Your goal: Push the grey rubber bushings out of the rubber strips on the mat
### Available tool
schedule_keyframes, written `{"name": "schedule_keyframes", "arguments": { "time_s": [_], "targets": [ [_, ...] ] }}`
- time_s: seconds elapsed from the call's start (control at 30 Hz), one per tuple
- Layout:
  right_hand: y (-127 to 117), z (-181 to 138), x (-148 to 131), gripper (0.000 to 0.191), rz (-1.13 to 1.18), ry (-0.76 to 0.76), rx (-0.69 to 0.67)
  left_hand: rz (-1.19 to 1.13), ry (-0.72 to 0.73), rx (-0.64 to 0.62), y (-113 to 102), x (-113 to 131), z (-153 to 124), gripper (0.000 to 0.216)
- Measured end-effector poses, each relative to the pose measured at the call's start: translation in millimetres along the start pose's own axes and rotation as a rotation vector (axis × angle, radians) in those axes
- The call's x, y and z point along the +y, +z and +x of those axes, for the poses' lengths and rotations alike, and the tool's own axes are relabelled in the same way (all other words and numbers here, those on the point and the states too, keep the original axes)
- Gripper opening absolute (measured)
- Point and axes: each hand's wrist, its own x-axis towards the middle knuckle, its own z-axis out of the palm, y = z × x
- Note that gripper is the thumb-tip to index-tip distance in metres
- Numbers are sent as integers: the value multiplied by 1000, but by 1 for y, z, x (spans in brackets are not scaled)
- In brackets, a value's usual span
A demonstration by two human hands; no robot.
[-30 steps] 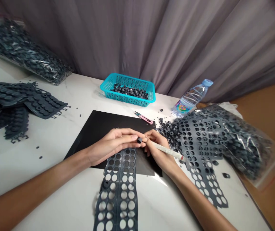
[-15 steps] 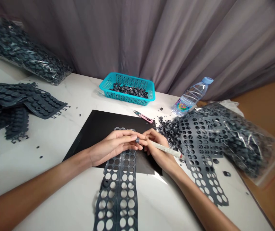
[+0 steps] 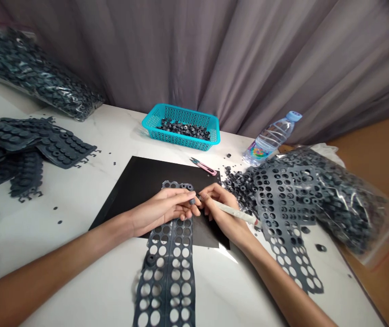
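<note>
Between the thumb and fingers of my left hand (image 3: 162, 206) is a small dark rubber piece (image 3: 192, 200). My right hand (image 3: 221, 206) is closed around a whitish pen-like tool (image 3: 233, 212), its tip close to that piece and partly hidden by the fingers. Beneath my left hand lies a dark rubber sheet with rows of round holes (image 3: 172, 268), its far end on a black mat (image 3: 157, 170). One loose round piece (image 3: 151, 260) rests on the sheet, and a couple of others sit near its far end.
A turquoise basket (image 3: 181, 141) of small pieces stands behind the mat, near thread snips (image 3: 204, 166). On the right are a loose heap of pieces (image 3: 244, 186), another holed sheet (image 3: 283, 213), a water bottle (image 3: 271, 138) and a filled bag (image 3: 354, 204). Uncut sheets (image 3: 44, 141) and a bag (image 3: 37, 75) lie left.
The small piece in my left fingers has been turned and lowered slightly. My left hand has dropped a little and its fingers have curled more. The right hand still grips the pen-like tool.
</note>
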Motion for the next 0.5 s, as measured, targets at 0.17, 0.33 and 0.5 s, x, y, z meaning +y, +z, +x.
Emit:
{"name": "schedule_keyframes", "arguments": {
  "time_s": [0.17, 0.33, 0.5],
  "targets": [
    [0, 0, -1, 18, 11, -9, -2, 1, -11, 42, -1, 0, -1, 28],
    [-1, 0, -3, 22, 11, -17, 19, 52, -9, 23, -2, -1, -2, 37],
    [-1, 0, 0, 25, 13, -21, 41, 20, -16, 7, -2, -1, 0, 47]
  ]
}}
